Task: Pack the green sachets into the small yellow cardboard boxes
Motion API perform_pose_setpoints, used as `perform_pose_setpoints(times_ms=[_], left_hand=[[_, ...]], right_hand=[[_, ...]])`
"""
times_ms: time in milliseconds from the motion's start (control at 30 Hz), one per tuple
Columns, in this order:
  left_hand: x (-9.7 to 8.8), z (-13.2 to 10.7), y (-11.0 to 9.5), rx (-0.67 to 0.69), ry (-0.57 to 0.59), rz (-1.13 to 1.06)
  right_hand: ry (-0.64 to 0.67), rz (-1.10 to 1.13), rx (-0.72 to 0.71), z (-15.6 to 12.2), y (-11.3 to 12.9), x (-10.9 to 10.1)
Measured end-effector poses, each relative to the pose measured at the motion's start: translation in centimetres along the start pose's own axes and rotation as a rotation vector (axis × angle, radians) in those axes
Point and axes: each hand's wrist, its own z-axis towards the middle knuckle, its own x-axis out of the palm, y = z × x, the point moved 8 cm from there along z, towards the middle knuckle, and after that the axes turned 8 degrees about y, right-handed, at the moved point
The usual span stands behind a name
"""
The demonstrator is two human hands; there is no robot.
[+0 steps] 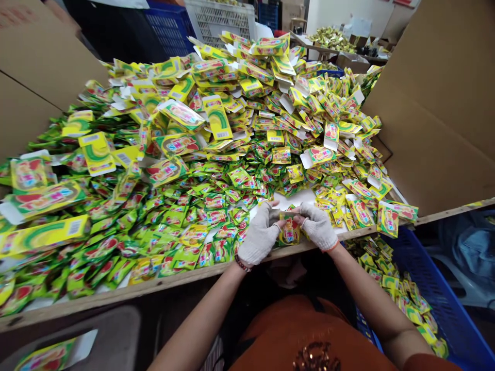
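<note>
Both my hands wear white knit gloves and meet at the table's front edge. My left hand (260, 236) and my right hand (317, 225) together grip one small yellow-green carton (288, 231), fingers pinched on its top. Around them lies a huge heap of green and yellow sachets (216, 206) and flat carton blanks (218, 121) with red fruit print, covering the wooden table (154, 286).
A blue crate (433, 293) at my lower right holds several filled cartons. Cardboard walls (444, 103) stand right and left of the heap. A white basket (220, 18) and blue crates sit behind. One carton blank (54, 355) lies at the lower left.
</note>
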Motion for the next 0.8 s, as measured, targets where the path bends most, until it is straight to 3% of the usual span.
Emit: perform_pose_setpoints(times_ms=[233,400,533,667,800], left_hand=[[-1.5,0.3,-3.5,-0.008,0.057,0.201],[-2.0,0.4,-4.3,0.005,0.068,0.292],[-1.6,-0.7,-4.4,0.203,0.079,0.27],[-1.5,-2.7,-4.8,0.471,0.001,0.249],[-1.0,-3.0,-5.0,0.513,0.009,0.225]], right_hand=[[0.039,-0.136,-0.025,-0.6,2.0,-0.1],[0.014,-0.141,-0.027,-0.3,2.6,0.0],[0.051,-0.201,-0.195,-0.6,3.3,0.1],[0.147,-0.287,-0.417,-2.1,3.9,0.6],[0.1,-0.332,-0.43,-2.6,3.1,0.7]])
